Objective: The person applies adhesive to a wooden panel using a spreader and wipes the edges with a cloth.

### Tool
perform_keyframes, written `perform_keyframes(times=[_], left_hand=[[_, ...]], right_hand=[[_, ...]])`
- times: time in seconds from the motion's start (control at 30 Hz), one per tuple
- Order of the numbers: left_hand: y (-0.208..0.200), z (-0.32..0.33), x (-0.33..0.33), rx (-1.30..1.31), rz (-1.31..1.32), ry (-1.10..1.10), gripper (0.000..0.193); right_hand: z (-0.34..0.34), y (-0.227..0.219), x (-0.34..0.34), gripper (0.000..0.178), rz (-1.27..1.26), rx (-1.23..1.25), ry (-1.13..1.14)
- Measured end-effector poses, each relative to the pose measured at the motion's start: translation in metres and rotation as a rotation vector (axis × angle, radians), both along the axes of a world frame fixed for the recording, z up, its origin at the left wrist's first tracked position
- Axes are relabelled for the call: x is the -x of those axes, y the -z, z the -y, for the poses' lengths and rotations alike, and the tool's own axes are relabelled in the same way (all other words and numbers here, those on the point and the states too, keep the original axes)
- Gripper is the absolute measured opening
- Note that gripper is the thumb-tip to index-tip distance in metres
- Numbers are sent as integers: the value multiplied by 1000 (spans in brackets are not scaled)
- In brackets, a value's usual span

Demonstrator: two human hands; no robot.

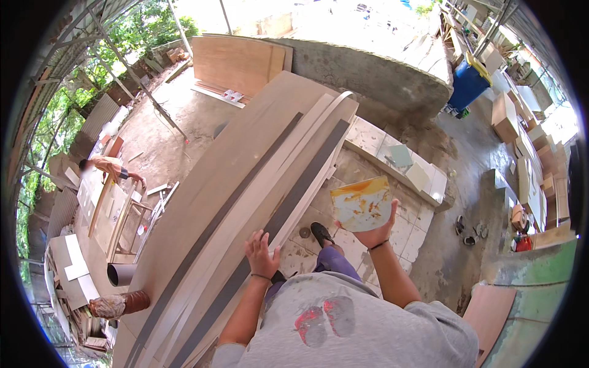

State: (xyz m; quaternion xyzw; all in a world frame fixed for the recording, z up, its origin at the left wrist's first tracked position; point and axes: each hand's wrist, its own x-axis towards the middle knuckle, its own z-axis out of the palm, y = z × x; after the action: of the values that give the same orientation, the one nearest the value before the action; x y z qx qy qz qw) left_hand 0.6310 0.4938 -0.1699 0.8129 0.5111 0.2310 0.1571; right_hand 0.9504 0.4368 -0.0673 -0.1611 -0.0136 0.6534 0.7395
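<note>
My right hand (381,231) grips a small flat white board (362,205) from below, with the thumb up its right side. Orange and yellow smears cover its upper face. My left hand (262,256) is open, fingers apart, at the near edge of a long work surface (227,178). It lies over or just above a dark grey strip (288,208), contact unclear. Pale wood strips (254,202) run lengthwise beside it, and a second dark strip (230,211) lies farther left.
A dark cylinder (121,275) and a brown, wrapped roll (132,302) are at the surface's left end. Another person (110,165) bends over a bench at far left. A low tiled ledge (383,159) holds flat pieces. A blue bin (469,86) stands far right.
</note>
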Motion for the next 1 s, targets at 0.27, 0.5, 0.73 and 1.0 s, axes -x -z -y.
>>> perform_keyframes(times=[0.27, 0.5, 0.73, 1.0], left_hand=[[12, -75, -126, -47, -106, -41, 52], [9, -93, -166, -90, -30, -92, 36], [5, -108, -197, -105, -7, -103, 34], [4, -143, -241, -119, -11, -54, 32]], right_hand=[[-83, 14, -97, 97, 9, -38, -211], [-129, 38, -148, 84, 538, 12, -382], [-169, 28, -168, 81, 341, 5, -340], [-150, 34, -195, 82, 225, 69, -227]])
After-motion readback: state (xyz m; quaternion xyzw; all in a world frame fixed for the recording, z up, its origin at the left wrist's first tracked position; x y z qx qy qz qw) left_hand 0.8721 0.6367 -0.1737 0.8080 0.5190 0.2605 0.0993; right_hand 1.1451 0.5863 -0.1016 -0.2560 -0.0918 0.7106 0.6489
